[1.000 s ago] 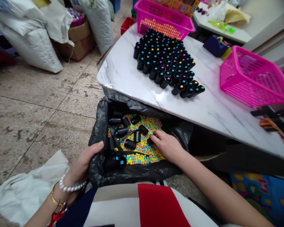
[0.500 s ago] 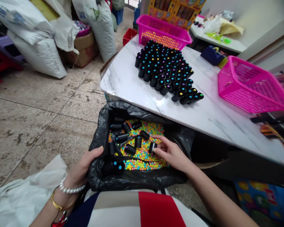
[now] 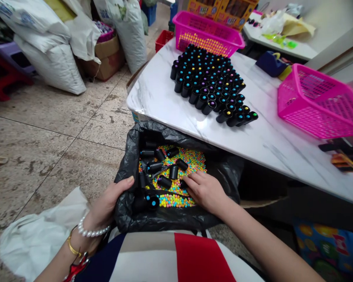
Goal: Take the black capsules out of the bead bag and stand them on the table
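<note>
A box lined with a black plastic bag (image 3: 125, 164) sits before my lap, holding small multicoloured beads (image 3: 176, 201) and several black cylindrical tubes (image 3: 164, 181) lying on their sides. My left hand (image 3: 110, 201) grips the left wall of the box, thumb over the rim. Inside the box, my right hand (image 3: 205, 192) is palm down among the beads, its fingers curled round a black tube (image 3: 183, 184) that they mostly hide. Two tubes with blue ends lie at the near left corner of the box.
Many black tubes with coloured dots stand grouped on the white marbled table (image 3: 161, 98). Pink baskets stand behind them (image 3: 208, 33) and at the right (image 3: 320, 102). White sacks (image 3: 53, 62), a carton (image 3: 108, 58) and a white plastic bag (image 3: 44, 231) rest on the floor.
My right hand has turned palm down and lowered over the tube it held at its fingertips, covering most of it. My left hand stays on the box wall; the view has shifted slightly.
</note>
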Available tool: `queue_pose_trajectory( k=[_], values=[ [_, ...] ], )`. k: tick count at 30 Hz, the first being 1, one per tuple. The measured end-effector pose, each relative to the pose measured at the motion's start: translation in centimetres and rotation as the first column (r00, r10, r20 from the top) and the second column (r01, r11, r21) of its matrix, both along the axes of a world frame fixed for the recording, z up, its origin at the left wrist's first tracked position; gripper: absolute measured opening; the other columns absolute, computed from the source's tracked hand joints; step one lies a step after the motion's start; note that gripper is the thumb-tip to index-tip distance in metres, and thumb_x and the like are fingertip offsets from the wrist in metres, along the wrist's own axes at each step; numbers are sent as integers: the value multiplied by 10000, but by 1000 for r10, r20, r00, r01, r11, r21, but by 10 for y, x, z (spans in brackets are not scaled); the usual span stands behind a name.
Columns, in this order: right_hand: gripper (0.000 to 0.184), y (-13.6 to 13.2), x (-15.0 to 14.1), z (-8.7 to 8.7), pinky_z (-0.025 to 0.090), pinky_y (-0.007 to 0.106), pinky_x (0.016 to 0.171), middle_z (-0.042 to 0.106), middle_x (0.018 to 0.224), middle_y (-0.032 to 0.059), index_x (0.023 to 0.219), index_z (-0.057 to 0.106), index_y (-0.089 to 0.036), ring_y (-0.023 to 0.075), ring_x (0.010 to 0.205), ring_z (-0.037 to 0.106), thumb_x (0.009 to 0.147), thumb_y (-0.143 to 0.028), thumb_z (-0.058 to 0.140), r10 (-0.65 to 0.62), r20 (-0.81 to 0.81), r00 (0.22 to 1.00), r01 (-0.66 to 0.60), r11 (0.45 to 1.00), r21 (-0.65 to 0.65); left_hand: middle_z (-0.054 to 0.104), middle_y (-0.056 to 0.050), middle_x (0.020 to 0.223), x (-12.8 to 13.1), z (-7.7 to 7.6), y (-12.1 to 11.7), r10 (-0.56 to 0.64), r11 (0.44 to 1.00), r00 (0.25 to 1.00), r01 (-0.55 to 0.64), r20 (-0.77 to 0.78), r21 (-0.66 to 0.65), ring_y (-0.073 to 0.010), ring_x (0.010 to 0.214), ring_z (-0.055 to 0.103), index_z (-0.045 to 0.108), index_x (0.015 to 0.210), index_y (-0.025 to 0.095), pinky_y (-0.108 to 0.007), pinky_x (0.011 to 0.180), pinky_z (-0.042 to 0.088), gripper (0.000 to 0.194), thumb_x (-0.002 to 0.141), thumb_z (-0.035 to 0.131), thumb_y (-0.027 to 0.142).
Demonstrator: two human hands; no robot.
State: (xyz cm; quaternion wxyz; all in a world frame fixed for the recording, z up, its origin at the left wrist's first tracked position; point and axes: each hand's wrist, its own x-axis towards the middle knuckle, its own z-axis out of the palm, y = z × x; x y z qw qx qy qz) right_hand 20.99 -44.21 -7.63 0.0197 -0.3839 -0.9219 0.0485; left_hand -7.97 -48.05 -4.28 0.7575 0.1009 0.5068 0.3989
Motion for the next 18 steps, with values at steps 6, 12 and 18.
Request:
queue_pose_trajectory(
  k=[6,12,18],
  values=[
    [274,3,-2,16,501,345,860,673,1047,78,1125,630,-214,203,965,616,858,-202,568,-143,-248,958,78,964,-256,775,-86,894,-3,-4,0,25,1000,1000,-25,-15,11,-280,895,710,782,865,167,-313,831,557,189,742,731,302],
    [291,4,23,27,515,306,809,691,984,32,1069,660,-238,172,887,645,794,-161,604,-479,-479,735,211,834,-510,776,-89,842,-11,-23,0,129,990,991,-126,44,-70,-302,890,712,785,805,172,-345,843,564,127,725,713,238],
    [231,7,18,26,498,307,784,649,1019,51,991,670,-214,179,892,610,761,-199,685,-543,-574,613,243,820,-517,773,-87,772,-7,-23,0,191,976,981,-192,-17,-102,-306,850,720,779,812,164,-361,790,591,126,730,683,162]
  ],
)
